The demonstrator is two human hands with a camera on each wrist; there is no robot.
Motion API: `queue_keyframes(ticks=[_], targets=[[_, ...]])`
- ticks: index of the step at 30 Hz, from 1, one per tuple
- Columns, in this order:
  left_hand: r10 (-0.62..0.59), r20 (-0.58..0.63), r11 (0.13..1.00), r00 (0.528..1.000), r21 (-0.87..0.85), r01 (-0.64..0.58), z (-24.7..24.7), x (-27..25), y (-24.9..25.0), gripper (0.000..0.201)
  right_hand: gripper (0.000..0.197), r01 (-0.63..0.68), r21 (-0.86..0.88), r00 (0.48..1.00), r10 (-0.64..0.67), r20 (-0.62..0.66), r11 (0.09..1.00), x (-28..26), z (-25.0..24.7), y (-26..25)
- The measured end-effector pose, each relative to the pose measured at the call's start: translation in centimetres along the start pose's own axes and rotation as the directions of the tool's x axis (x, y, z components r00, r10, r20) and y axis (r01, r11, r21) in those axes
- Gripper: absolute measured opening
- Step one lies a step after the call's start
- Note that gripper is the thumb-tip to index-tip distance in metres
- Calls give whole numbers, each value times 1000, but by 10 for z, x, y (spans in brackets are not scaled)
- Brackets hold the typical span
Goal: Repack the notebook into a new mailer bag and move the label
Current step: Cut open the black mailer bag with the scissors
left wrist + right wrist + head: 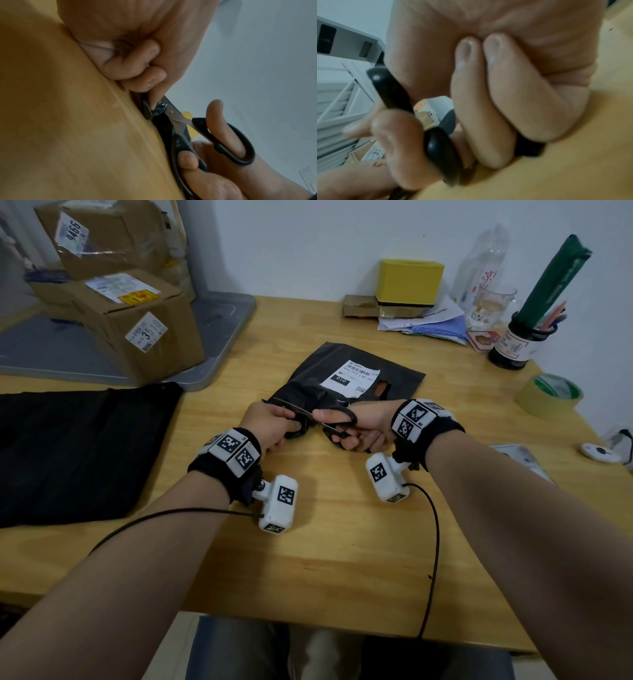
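Note:
A black mailer bag [346, 369] with a white shipping label [350, 378] lies in the middle of the wooden table [325, 542]. My left hand [274, 424] pinches the bag's near edge [158, 109]. My right hand [356, 428] grips black-handled scissors [329, 419], thumb and fingers through the loops [228, 143] [440, 151]. The blades point left across the bag's near edge, right by my left fingers. A second black bag [78, 450] lies flat at the left. The notebook is not visible.
Cardboard boxes [137, 320] stand on a grey tray at the back left. A yellow box [409, 282], papers, a bottle, a glass and a dark pen jar [520, 344] line the back right. A tape roll [549, 395] sits at the right edge.

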State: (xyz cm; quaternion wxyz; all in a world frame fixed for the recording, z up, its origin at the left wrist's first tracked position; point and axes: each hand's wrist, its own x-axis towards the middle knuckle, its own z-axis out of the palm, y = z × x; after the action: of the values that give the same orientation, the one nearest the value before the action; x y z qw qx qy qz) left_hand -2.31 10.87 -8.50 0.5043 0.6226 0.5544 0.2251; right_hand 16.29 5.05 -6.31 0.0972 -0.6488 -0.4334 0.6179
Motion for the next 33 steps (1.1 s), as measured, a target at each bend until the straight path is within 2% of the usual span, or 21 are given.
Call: queue_keyframes(ticks=[8,26,33], targets=[[14,25,999,1000,39,-15,-2,-2,2,19,65,-16,22,1000,17,-19,1000,2,-2,0],[-44,123,998,991,41,39,-10,-10,7,27,65,-26,-23,998,24,-49,999,1,1,-3],[-26,160,999,987,45,19,-13,-17,4,28,72,-27,-42,999,26,-29,999,4,4,-7]])
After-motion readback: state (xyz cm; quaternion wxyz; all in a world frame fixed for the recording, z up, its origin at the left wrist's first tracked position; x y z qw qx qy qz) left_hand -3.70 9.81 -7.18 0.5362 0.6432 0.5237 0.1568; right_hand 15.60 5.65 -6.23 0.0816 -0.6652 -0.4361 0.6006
